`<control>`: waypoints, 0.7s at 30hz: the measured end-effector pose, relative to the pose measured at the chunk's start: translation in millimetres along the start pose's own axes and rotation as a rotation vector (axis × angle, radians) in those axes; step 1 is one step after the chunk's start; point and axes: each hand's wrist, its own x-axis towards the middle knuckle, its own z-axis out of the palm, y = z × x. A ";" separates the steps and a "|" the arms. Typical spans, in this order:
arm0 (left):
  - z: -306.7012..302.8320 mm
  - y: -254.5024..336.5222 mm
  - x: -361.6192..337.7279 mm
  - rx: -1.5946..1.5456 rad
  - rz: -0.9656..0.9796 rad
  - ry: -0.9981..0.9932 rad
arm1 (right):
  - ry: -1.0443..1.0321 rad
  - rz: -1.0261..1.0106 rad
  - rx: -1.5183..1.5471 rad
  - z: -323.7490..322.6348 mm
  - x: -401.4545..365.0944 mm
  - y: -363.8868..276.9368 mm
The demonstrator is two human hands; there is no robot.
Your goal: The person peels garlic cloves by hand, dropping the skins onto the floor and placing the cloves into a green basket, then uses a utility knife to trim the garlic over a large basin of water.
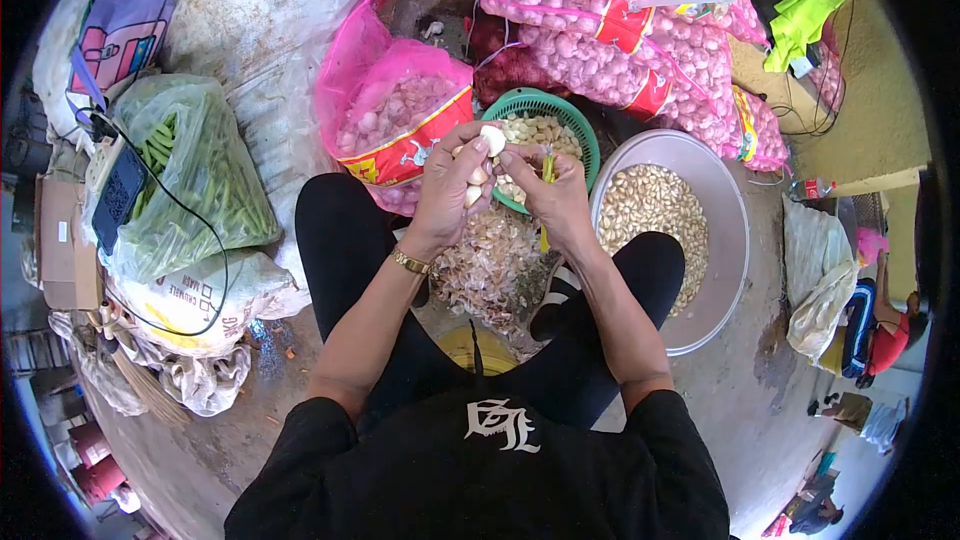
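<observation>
Head view, entry 1.

**Inspector:** State of the hands?

**Recorder:** Left hand is closed round a garlic clove, pinched at the fingertips, with more pale cloves in its palm. A gold bracelet sits on that wrist. Right hand is gripped round a yellow-handled tool; its working end is hidden. The 2 hands touch at the fingertips.

**Inspector:** Where is the clove?

**Recorder:** Held up over the near rim of a green basket, which lies at 12 o'clock from the hands and holds cloves.

**Inspector:** Any writing or brands?

**Recorder:** At 10 o'clock, a pink mesh sack carries a red label with yellow edging; the print is not legible. At 1 o'clock, further mesh sacks of garlic bear matching red bands. At 8 o'clock, a white sack shows dark lettering too small to read. The black shirt has a white emblem of stylised letters, unreadable.

**Inspector:** Surface and surroundings?

**Recorder:** Bare, stained concrete floor; the person sits low with knees apart. A pile of papery skins lies at 6 o'clock between the legs. A pale bowl of peeled cloves stands at 3 o'clock. At 9 o'clock, a clear bag of green beans has a phone with a black cable beside it.
</observation>
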 end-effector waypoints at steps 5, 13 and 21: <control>1.6 -0.5 -0.1 -0.004 0.011 0.008 | 0.014 0.004 0.016 1.5 0.7 0.6; 1.1 -8.1 4.6 0.072 0.087 0.046 | 0.046 -0.021 0.031 0.1 8.1 7.6; 1.9 2.0 2.8 -0.035 -0.098 0.023 | 0.023 -0.169 -0.075 -1.1 15.4 13.4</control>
